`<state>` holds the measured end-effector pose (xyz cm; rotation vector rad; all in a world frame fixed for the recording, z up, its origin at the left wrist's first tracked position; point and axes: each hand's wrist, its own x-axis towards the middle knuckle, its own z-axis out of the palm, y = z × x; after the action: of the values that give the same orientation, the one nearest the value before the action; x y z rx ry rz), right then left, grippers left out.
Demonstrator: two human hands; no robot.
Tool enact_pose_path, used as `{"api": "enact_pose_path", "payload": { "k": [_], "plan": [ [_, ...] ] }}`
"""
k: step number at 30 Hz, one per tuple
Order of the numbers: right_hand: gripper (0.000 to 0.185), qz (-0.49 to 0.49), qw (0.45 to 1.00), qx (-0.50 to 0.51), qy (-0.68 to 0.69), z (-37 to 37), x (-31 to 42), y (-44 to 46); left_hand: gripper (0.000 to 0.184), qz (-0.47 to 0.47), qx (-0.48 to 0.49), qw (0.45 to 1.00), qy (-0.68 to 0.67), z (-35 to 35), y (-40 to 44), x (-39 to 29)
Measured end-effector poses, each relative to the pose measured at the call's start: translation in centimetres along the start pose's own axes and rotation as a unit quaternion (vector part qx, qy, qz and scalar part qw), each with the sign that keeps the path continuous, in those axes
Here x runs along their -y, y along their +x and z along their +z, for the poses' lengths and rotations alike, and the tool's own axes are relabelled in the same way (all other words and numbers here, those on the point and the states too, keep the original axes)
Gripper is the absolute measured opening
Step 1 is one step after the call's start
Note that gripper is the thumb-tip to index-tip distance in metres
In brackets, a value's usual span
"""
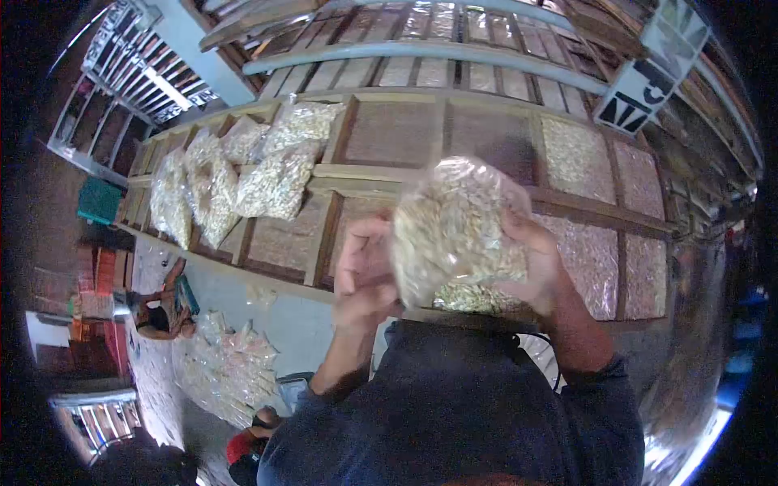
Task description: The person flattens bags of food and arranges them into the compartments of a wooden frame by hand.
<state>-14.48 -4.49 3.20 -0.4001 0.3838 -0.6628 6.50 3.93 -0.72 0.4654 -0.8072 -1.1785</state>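
Note:
A clear plastic bag point(458, 223) full of pale, chip-like pieces is held up in front of my chest, slightly blurred. My right hand point(535, 259) grips its right side, thumb across the plastic. At the bag's left edge is my left hand point(365, 263), fingers curled and blurred, palm towards the bag. Behind them lies a wooden rack point(365, 172) divided into compartments. Pale pieces point(478, 298) show in the compartment just below the bag.
Several filled bags point(279, 182) lie on the rack's left part. Filled compartments point(575, 158) are at the right. More bags point(227, 364) lie on the floor at lower left, near people point(162, 316). A green crate point(100, 200) stands at far left.

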Motion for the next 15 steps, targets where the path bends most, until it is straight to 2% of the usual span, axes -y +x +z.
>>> {"api": "enact_pose_path", "payload": {
  "k": [1, 3, 4, 5, 6, 7, 9, 10, 12, 13, 14, 15],
  "plan": [
    [0.058, -0.036, 0.989, -0.08, -0.121, 0.3, 0.9, -0.8, 0.08, -0.067, -0.015, 0.994, -0.089, 0.2, 0.2, 0.5],
    [0.06, -0.029, 0.982, -0.094, -0.159, -0.7, 2.2, -2.4, 0.086, -0.203, -0.087, 0.939, -0.266, 1.5, 0.4, 1.6],
    [0.06, -0.034, 0.952, -0.121, -0.279, -1.1, 2.7, -3.1, 0.086, -0.205, -0.09, 0.935, -0.273, 1.8, 0.2, 2.5],
    [0.06, -0.038, 0.907, -0.143, -0.395, -1.4, 3.1, -3.6, 0.082, -0.28, -0.092, 0.934, -0.2, 1.9, 0.1, 3.4],
    [0.064, -0.074, 0.938, -0.124, -0.315, -1.6, 2.7, -4.5, 0.078, -0.352, -0.091, 0.923, -0.123, 1.9, 0.2, 4.0],
    [0.064, -0.072, 0.937, -0.128, -0.318, -2.2, 2.9, -4.8, 0.078, -0.353, -0.091, 0.922, -0.128, 2.0, 0.5, 4.2],
    [0.065, -0.046, 0.898, -0.171, -0.402, -3.8, 3.5, -6.4, 0.072, -0.439, -0.051, 0.888, -0.13, 2.2, 0.4, 4.4],
    [0.061, -0.023, 0.855, -0.176, -0.488, -4.3, 4.4, -7.6, 0.068, -0.455, -0.065, 0.876, -0.149, 2.1, 0.6, 5.0],
    [0.054, -0.047, 0.864, -0.155, -0.477, -6.0, 4.3, -9.1, 0.065, -0.438, -0.059, 0.884, -0.149, 2.8, 0.5, 5.2],
    [0.045, -0.05, 0.873, -0.205, -0.44, -8.2, 3.5, -9.4, 0.063, -0.424, -0.056, 0.892, -0.146, 3.1, 0.2, 5.3],
    [0.038, -0.056, 0.879, -0.254, -0.399, -10.5, 2.7, -9.6, 0.054, -0.415, -0.043, 0.907, -0.054, 2.7, 0.0, 5.9],
    [0.038, -0.057, 0.879, -0.26, -0.395, -9.8, 2.6, -9.5, 0.054, -0.421, -0.041, 0.904, -0.054, 2.8, 0.3, 6.0]
  ]
}}
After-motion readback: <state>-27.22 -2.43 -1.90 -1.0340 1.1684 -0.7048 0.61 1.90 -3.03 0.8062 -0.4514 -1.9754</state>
